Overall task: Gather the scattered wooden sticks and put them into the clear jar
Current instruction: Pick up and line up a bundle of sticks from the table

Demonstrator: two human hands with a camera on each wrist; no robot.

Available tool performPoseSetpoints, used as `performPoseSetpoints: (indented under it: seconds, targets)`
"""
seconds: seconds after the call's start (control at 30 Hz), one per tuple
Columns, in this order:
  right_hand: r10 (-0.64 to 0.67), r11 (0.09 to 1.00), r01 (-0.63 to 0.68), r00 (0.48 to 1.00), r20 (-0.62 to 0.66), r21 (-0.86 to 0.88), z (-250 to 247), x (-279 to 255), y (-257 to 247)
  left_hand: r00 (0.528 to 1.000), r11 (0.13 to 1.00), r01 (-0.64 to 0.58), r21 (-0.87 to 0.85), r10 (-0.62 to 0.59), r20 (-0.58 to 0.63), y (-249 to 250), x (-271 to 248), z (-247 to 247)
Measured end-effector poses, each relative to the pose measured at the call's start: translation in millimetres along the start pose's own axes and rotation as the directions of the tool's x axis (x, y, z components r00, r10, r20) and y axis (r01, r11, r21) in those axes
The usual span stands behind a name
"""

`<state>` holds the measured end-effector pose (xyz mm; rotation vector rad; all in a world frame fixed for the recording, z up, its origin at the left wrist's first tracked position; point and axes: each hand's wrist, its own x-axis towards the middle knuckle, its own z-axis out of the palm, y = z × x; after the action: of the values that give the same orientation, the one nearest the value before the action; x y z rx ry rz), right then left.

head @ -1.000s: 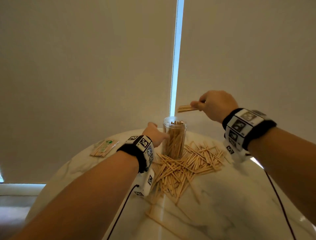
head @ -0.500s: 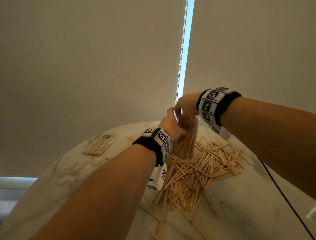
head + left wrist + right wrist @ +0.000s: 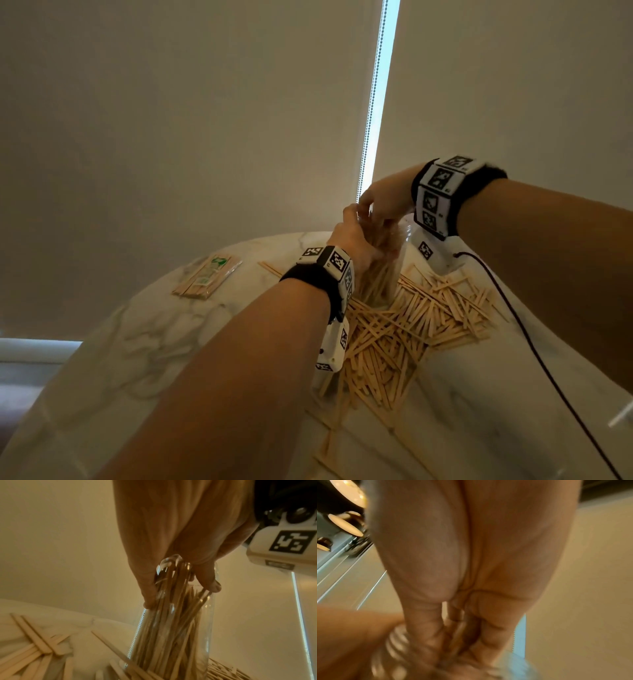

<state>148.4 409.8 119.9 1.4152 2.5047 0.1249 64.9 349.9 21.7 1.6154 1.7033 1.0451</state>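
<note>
The clear jar (image 3: 396,263) stands on the marble table (image 3: 154,342), packed with upright wooden sticks. My left hand (image 3: 356,250) grips it just under the rim; in the left wrist view the thumb and fingers (image 3: 180,592) wrap round the jar (image 3: 171,635). My right hand (image 3: 375,212) is at the jar's mouth, its fingers bunched and pointing down on a few sticks that reach into the jar. The right wrist view is blurred: bunched fingers (image 3: 453,635) over the ribbed rim (image 3: 393,639). A heap of loose sticks (image 3: 404,329) lies around the jar's foot and towards me.
A sealed packet of sticks (image 3: 207,279) lies at the table's far left. A black cable (image 3: 534,342) runs from my right wrist across the right side of the table. Closed blinds hang just behind the table's round far edge.
My right hand carried a small bundle of sticks from the upper right down to the jar's mouth. My left hand slid up to just under the rim. The head view tilted down.
</note>
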Motion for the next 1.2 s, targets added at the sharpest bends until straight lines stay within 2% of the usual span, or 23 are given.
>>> performPoseSetpoints:
  seconds: [0.1,0.27,0.37,0.43,0.53,0.63,0.7,0.73,0.8,0.87,0.9,1.03,1.2]
  targets:
    - [-0.006,0.998,0.012,0.995,-0.104,0.063,2,-7,7,1.000,1.000,-0.002,0.000,0.002,-0.005,0,0,1]
    - [0.077,0.930,0.012,0.971,-0.227,0.368,4,-30,16,1.000,0.999,0.029,-0.043,-0.030,-0.004,3,-3,1]
    - [0.124,0.930,0.031,0.913,-0.390,0.367,11,-54,17,0.996,0.996,0.092,0.018,-0.092,0.014,11,-13,-1]
    - [0.131,0.934,0.039,0.887,-0.443,0.354,21,-77,13,0.991,0.986,0.126,0.113,-0.131,0.039,16,-27,-6]
    - [0.122,0.893,0.040,0.937,-0.328,0.448,46,-113,3,0.989,0.903,0.086,0.421,-0.129,0.073,14,-61,-17]
    - [0.048,0.905,-0.019,0.997,-0.059,0.425,84,-144,-13,0.974,0.803,0.087,0.590,-0.192,0.118,4,-100,-25]
    - [0.026,0.947,-0.072,0.989,0.149,0.312,108,-165,-26,0.938,0.732,0.071,0.678,-0.280,0.203,-1,-137,-27]
    - [0.021,0.961,-0.076,0.979,0.204,0.266,117,-174,-32,0.906,0.693,0.055,0.719,-0.338,0.256,-5,-155,-27]
    - [-0.027,0.977,-0.017,0.979,0.204,0.210,132,-193,-47,0.847,0.627,0.058,0.777,-0.443,0.294,-12,-188,-25]
    - [-0.087,0.981,0.051,0.979,0.184,0.188,147,-208,-62,0.828,0.643,0.102,0.759,-0.478,0.294,-14,-209,-22]
    - [-0.109,0.979,0.073,0.978,0.181,0.192,154,-213,-69,0.838,0.655,0.115,0.747,-0.468,0.281,-13,-214,-20]
    - [-0.148,0.980,0.117,0.970,0.196,0.158,150,-229,-87,0.900,0.610,0.084,0.788,-0.386,0.203,-6,-226,-11]
    - [-0.116,0.989,0.101,0.982,0.149,0.104,150,-244,-86,0.931,0.593,-0.003,0.805,-0.293,0.219,7,-240,-6]
